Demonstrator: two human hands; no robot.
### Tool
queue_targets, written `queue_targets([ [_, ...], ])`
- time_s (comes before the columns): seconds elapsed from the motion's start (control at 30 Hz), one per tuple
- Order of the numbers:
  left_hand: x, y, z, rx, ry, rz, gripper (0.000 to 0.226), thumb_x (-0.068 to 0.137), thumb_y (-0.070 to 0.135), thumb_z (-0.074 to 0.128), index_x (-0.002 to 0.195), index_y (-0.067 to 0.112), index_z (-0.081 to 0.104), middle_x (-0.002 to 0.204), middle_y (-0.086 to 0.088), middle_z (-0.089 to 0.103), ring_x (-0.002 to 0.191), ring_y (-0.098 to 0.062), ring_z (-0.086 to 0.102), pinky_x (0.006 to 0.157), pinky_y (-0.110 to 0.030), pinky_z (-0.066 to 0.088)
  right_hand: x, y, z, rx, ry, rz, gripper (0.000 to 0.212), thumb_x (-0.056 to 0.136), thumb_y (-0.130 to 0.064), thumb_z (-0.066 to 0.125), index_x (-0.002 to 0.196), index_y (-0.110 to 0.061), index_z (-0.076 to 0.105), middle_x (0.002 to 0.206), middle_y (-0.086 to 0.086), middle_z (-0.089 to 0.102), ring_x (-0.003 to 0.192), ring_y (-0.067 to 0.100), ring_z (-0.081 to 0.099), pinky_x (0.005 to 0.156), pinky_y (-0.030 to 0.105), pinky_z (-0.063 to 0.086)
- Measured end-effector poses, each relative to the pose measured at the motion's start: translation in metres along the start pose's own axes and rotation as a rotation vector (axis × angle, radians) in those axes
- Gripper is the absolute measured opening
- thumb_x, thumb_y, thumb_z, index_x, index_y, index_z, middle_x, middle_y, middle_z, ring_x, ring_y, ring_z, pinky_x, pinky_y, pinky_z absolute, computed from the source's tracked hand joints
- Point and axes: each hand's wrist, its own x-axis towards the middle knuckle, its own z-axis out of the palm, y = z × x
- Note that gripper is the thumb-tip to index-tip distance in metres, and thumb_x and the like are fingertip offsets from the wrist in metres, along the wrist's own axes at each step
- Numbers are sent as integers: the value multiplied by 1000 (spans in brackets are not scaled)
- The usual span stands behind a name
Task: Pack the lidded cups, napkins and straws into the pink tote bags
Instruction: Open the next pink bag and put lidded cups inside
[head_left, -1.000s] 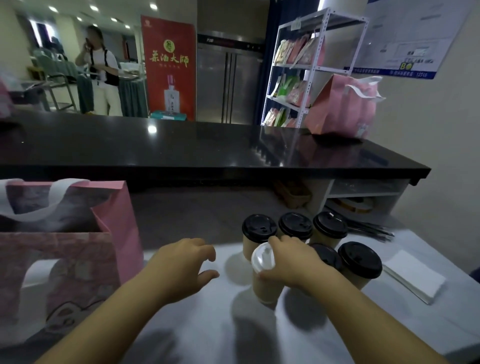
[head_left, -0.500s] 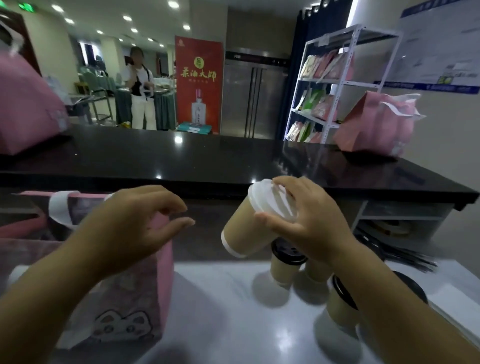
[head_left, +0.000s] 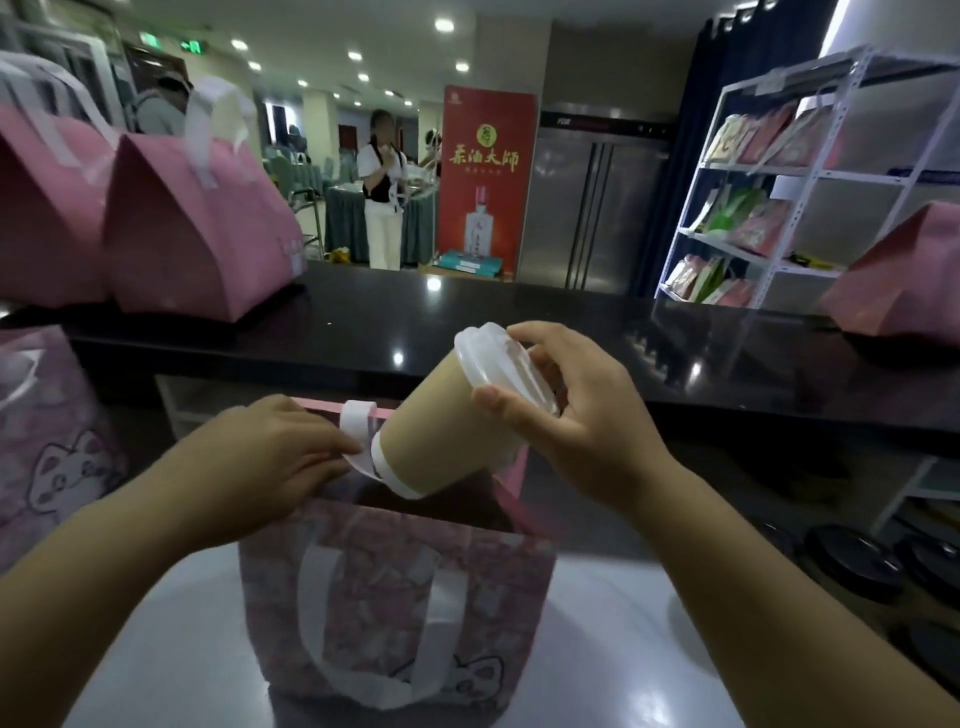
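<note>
Right hand (head_left: 582, 415) fingers pinch the white-lidded paper cup (head_left: 447, 426), tilted over the open pink tote bag (head_left: 395, 597); left hand (head_left: 270, 452) fingers grip its handle (head_left: 358, 421).

R hand (head_left: 587, 431) is lifting the white-lidded cup (head_left: 447, 431) left, tilting it over the pink tote bag (head_left: 395, 597); L hand (head_left: 270, 452) is now gripping its white handle (head_left: 358, 421).
</note>
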Motion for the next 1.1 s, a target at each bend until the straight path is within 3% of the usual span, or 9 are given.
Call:
queue_targets([
  [0.2,-3,-37,2,-86,-86,45,25,84,38,58,108,40,61,108,26,51,101,5,43,91,-19,39,5,-2,48,-108,-138,53,74,69,-77,44,125,-29,50,112,-12,56,97,8,51,78,32,51],
  [0.37,-2,-57,-4,8,-134,119,25,81,50,56,104,43,62,96,28,43,94,1,39,86,-25,44,6,-2,62,-355,-358,55,82,62,-84,47,129,-38,43,114,-14,49,99,8,42,80,27,44],
  [0.53,0,-69,-4,88,-183,176,31,80,57,52,107,43,59,90,25,33,92,-1,29,85,-24,43,8,-6,61,-447,-602,-41,82,65,-71,62,136,-43,33,128,-21,38,113,2,29,88,26,39],
  [0.67,-3,-73,4,38,-185,186,26,81,50,50,101,39,62,110,21,35,105,-2,26,91,-25,43,6,-13,58,-522,-724,-204,72,70,-56,66,135,-42,38,136,-20,37,123,6,26,96,26,38],
  [0.8,-5,-76,13,-71,-181,155,24,78,39,51,100,38,60,139,17,27,127,-1,17,102,-28,37,4,-22,61,-543,-770,-342,65,73,-55,60,134,-41,41,141,-18,38,128,12,27,100,29,27],
  [0.93,-10,-78,17,-110,-192,152,51,73,48,56,119,48,36,146,19,4,134,-5,10,102,-23,30,11,-27,70,-516,-825,-373,68,76,-53,62,137,-42,34,141,-17,39,127,11,32,100,28,32],
  [1.1,-11,-76,18,-183,-167,141,98,67,54,64,134,49,-7,136,22,7,99,5,32,70,-8,41,22,-24,102,-608,-786,-311,81,78,-54,63,144,-36,21,142,-9,38,122,17,38,94,35,46],
])
